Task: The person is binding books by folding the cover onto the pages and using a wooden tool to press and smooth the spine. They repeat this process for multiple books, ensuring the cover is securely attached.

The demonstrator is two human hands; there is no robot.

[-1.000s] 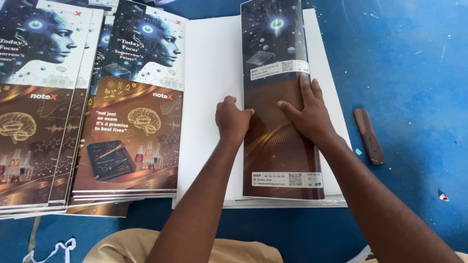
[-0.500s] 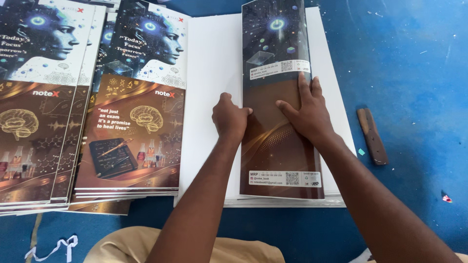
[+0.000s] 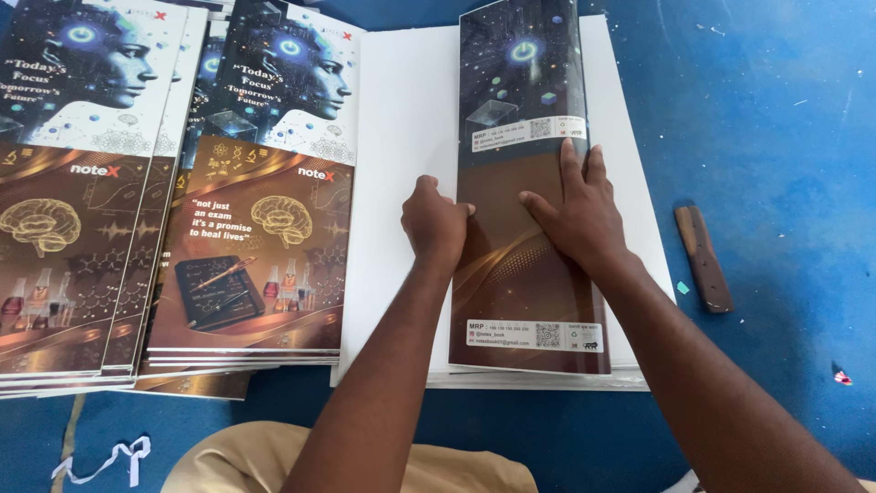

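A tall folded printed cover sheet (image 3: 520, 82), dark blue at the top and brown below, lies on a stack of white sheets (image 3: 401, 137). My left hand (image 3: 433, 219) is curled at the folded left edge of that cover, knuckles up, fingertips on the edge. My right hand (image 3: 579, 215) lies flat on the brown part, fingers spread and pointing away from me, pressing it down. Both forearms reach in from the bottom of the view.
Stacks of printed covers (image 3: 246, 201) with a face and brain picture lie fanned out at the left. A small brown wooden stick (image 3: 703, 260) rests on the blue floor (image 3: 785, 137) to the right. A white strip (image 3: 109, 456) lies at the bottom left.
Both hands stay on the folded cover in almost the same place; the left hand has edged slightly along the fold. The view has shifted a little.
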